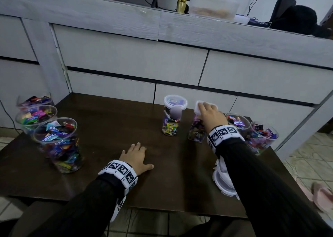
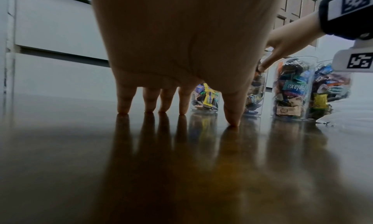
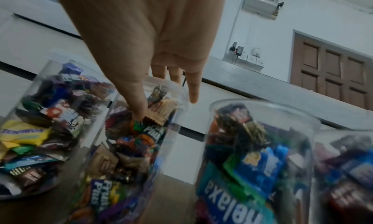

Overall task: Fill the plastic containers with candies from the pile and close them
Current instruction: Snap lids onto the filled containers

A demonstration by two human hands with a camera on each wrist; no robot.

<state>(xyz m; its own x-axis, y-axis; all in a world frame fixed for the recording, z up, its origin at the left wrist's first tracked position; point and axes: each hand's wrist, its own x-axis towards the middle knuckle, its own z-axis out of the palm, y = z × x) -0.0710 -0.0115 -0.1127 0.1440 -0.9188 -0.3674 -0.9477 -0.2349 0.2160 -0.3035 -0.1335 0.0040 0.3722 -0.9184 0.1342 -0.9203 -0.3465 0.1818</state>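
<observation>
My right hand (image 1: 210,115) presses a white lid (image 1: 200,105) onto a candy jar (image 1: 196,132) at centre right, fingers curled over it. My left hand (image 1: 137,157) lies flat, fingers spread, on the table (image 1: 108,128) at lower centre.

"Relaxa" on blue wrapper (image 2: 295,86) in jar (image 2: 290,87), mirrored; also on wrapper (image 3: 228,190). "mentos" on yellow wrapper (image 2: 210,97). "Fruit Plus" on purple wrapper (image 3: 101,190). Black-and-white square codes on wristband (image 1: 222,133).
</observation>
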